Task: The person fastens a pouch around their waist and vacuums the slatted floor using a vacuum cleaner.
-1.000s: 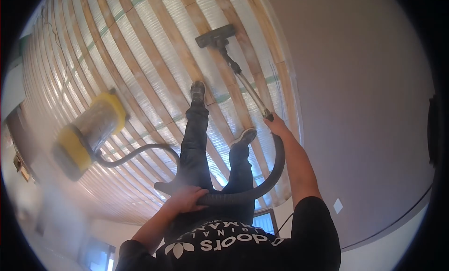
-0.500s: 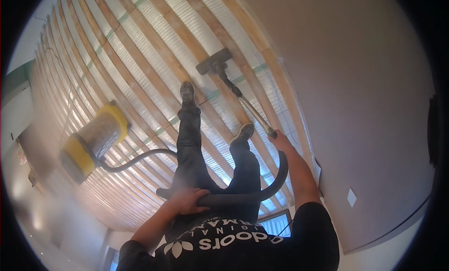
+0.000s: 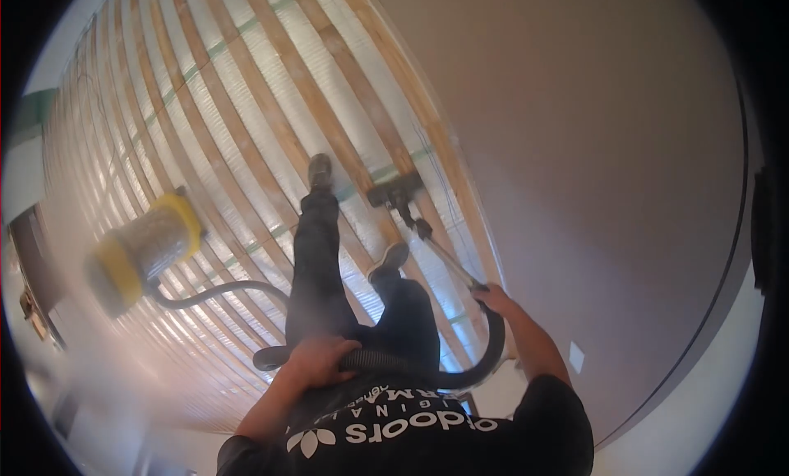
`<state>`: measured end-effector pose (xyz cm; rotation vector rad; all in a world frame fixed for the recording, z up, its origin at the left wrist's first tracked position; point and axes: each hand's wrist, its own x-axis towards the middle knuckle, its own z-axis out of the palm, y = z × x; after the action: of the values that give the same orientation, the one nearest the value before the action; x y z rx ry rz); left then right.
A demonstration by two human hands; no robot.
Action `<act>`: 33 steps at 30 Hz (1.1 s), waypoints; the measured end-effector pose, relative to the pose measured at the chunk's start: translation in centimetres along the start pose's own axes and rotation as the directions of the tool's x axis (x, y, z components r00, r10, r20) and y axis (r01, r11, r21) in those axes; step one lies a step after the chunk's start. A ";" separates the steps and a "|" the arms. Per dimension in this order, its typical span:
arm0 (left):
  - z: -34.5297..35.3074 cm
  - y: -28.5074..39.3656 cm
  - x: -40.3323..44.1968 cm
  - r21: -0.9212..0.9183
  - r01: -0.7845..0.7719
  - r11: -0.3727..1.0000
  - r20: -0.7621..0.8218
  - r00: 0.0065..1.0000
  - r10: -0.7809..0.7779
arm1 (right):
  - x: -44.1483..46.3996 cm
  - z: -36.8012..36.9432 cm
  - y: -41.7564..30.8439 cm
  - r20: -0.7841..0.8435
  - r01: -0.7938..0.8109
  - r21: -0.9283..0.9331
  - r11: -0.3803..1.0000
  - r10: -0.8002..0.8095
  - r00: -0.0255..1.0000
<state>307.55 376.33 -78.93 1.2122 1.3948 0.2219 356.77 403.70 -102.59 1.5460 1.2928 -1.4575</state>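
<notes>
Near my waist, my left hand (image 3: 322, 359) is wrapped round the ribbed vacuum hose (image 3: 411, 371). My right hand (image 3: 496, 299), lower on the right, grips the top end of the vacuum wand (image 3: 448, 261), where the hose joins it. At the wand's far end the dark floor head (image 3: 396, 190) rests on the wooden battens, just beyond my right-side foot (image 3: 389, 261). The hose loops between both hands and runs left to the yellow and grey vacuum body (image 3: 148, 247), which is blurred.
Wooden battens (image 3: 238, 127) run across a shiny foil layer underfoot. A plain wall (image 3: 592, 147) with a white plate (image 3: 577, 357) rises on the right. My other foot (image 3: 320, 172) is on the battens. A thin cable lies at the far left.
The floor head has come back toward me, now close to my foot. My right hand has drawn back with the wand. My left hand still holds the hose.
</notes>
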 end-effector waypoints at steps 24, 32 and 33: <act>-27.4 -17.8 5.8 -0.497 0.323 0.805 -0.223 0.849 -0.478 | 30.2 -3.4 -94.8 -0.269 0.537 -0.344 0.770 -0.629 0.729; -28.4 -18.3 7.7 -0.540 0.142 0.830 -0.305 0.886 -0.350 | 40.6 -0.5 -89.2 -0.139 0.376 -0.330 0.866 -0.439 0.888; -28.4 -18.2 7.8 -0.548 0.136 0.825 -0.259 0.911 -0.322 | 40.6 -0.7 -86.8 -0.152 0.363 -0.364 0.858 -0.440 0.885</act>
<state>277.00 388.65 -89.60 0.5548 1.6300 0.6215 271.70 440.19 -127.29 1.2957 1.9881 -1.2353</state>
